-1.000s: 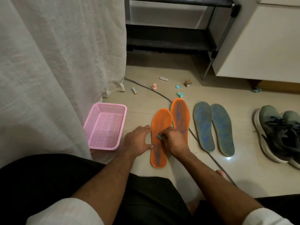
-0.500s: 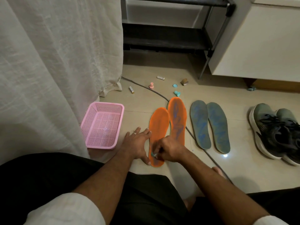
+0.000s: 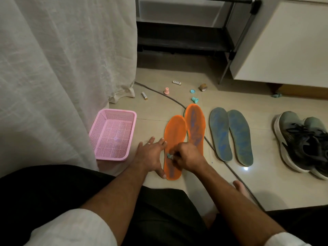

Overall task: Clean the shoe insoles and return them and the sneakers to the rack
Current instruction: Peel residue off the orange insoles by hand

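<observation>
Orange insoles (image 3: 184,137) lie side by side and touching on a pale, glossy tiled floor (image 3: 230,96), toes pointing away from the person, the left-hand one set nearer than its partner. A light reflection (image 3: 245,168) glints on the tiles, and a grey cable (image 3: 170,97) snakes across the floor and passes under the farther orange insole. A white curtain (image 3: 62,68) hangs at the left, a black shoe rack (image 3: 184,41) stands at the back, and a white cabinet (image 3: 287,47) fills the upper right. The nearer orange insole is mostly bright with a blue-grey smear down its heel half; the farther one carries a long blue-grey streak along its middle. To their right, well apart, a pair of blue-green insoles (image 3: 230,135) lies side by side, mottled with blue patches. Dark sneakers (image 3: 305,144) with pale soles sit together at the far right. The left hand (image 3: 150,155) rests flat on the floor with fingers spread, thumb and fingertips touching the near insole's left edge, holding nothing. The right hand (image 3: 186,157) has its fingers curled, pinching a small teal piece (image 3: 169,155) against the insole's surface. A pink mesh basket (image 3: 99,137) sits on the floor beside the curtain; nothing shows inside it. Small caps, tubes and a tape roll (image 3: 203,87) are scattered near the rack.
</observation>
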